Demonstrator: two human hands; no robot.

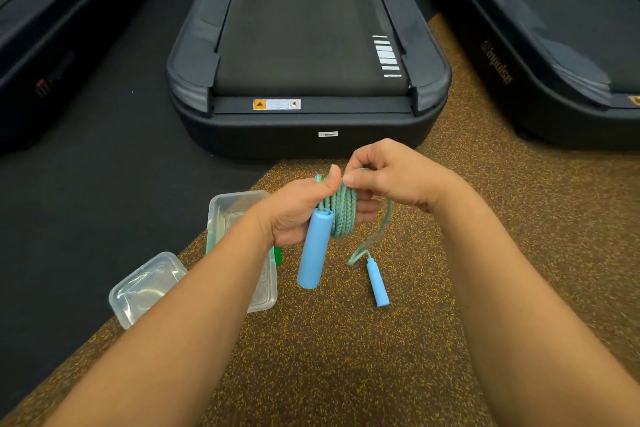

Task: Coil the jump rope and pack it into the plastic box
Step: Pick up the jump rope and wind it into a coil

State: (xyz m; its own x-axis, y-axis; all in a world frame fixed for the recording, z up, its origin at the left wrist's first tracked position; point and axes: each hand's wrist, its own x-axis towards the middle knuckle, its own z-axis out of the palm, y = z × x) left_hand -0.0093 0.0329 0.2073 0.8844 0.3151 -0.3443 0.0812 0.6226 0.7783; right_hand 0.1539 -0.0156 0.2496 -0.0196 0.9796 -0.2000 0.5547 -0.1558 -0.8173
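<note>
Head view: the left hand (294,215) clamps the coil (341,210) of braided rope in its palm with one blue handle (314,250) hanging below, while the right hand (388,173) fingers pinch the loose strand at the top of the coil. The strand looks soft and limp, so it should be gripped close to the coil and kept taut; the second handle (378,282), light and rigid, trails on the floor (346,357). The box (239,208) stands open on the floor just left of the hands, its lid (145,288) beside it.

Head cam looks fwd/down, close over floor (346,357) (wide-angle).
</note>
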